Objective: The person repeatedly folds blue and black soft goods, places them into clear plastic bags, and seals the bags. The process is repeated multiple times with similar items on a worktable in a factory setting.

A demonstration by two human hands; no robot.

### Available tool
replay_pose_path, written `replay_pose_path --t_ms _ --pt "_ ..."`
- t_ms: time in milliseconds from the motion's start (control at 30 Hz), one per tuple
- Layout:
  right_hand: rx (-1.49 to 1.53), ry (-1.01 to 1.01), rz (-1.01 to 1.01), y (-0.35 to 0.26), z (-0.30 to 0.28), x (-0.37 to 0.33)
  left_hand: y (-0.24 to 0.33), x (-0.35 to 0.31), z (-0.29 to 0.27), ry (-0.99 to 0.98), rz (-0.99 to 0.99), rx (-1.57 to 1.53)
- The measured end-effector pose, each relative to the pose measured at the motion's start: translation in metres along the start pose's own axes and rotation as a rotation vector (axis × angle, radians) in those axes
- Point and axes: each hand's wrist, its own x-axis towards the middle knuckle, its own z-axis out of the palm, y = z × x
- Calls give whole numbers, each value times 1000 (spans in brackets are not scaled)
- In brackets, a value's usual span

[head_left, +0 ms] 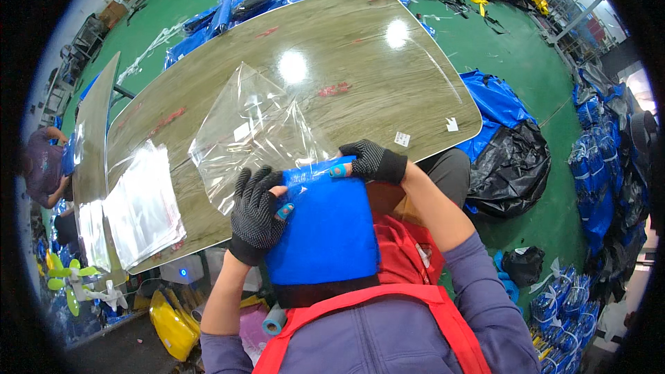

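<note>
A flat, folded blue sheet [325,235] with a black lower end rests between my body and the table edge. My left hand [258,216], in a black dotted glove, grips its left side, the thumb toward the blue surface and the fingers partly spread. At the far right corner my right hand [373,161], gloved alike, pinches the sheet with its thumb on top. Both thumbs have a teal patch near the tip. A crumpled clear plastic bag [253,125] lies on the table beyond; its near end meets the sheet's shiny far edge. Whether it overlaps there I cannot tell.
The brown table [374,62] bears a stack of clear bags [145,208] at left and small white labels [402,138] at right. A blue-and-black bundle [509,142] sits on the floor. A small green fan [73,277] stands lower left; another person [47,166] is beyond.
</note>
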Motion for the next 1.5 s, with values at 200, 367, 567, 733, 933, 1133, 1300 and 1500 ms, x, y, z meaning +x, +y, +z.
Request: replay_pose_path --t_ms 200,367,567,733,933,1133,1300,1500 --pt "343 244 -220 10 26 -33 12 -28 14 194 -279 27" --pt "605 112 -131 19 30 -43 -1 -45 32 640 -662 -324" --pt "534 367 -294 7 53 -20 -31 -46 24 244 -945 -1321" --pt "462 425 -312 1 43 -17 -30 -28 15 335 -792 -1105" --pt "516 383 -334 5 43 -25 -30 -32 15 269 -855 -984" --pt "130 891 -357 -3 69 -20 -31 -40 18 271 -900 -1127" --pt "364 869 -491 -13 68 -22 -24 -25 8 307 -701 -883" --pt "550 822 -475 -8 75 -36 -16 -11 2 294 -740 -969"
